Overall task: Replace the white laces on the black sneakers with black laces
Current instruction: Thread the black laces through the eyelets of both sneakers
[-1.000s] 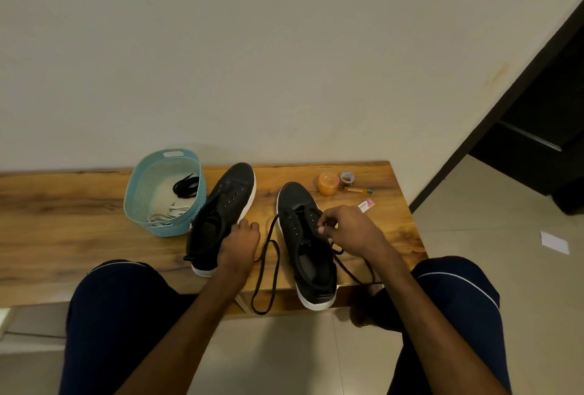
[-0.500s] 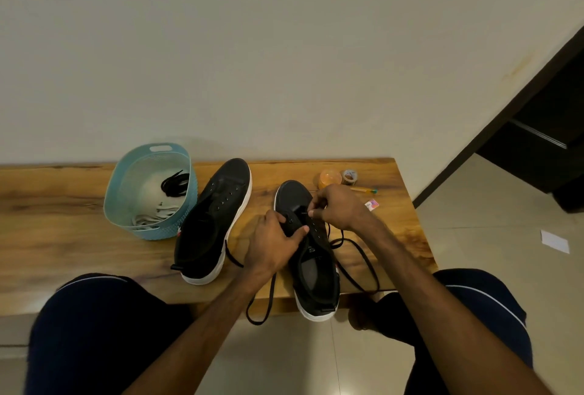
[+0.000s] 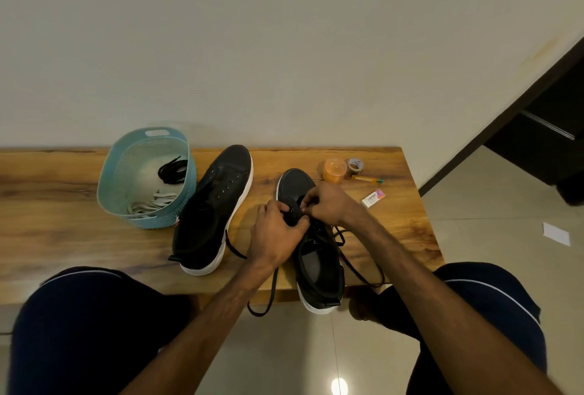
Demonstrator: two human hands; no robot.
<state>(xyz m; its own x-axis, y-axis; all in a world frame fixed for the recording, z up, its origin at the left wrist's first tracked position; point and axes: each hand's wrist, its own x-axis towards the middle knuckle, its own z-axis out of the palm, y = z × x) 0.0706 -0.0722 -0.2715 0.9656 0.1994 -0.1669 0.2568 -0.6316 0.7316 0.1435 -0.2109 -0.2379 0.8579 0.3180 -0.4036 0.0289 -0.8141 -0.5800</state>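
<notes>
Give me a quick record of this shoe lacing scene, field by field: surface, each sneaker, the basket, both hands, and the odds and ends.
surface: wooden bench
left sneaker: eyelets empty, no lace
right sneaker: black lace being threaded near the toe, ends hanging off the bench edge
basket: teal, holds white laces and a coiled spare black lace
left hand: on the right sneaker's front
right hand: fingers pinched at the eyelets
extras: orange tub, eraser
</notes>
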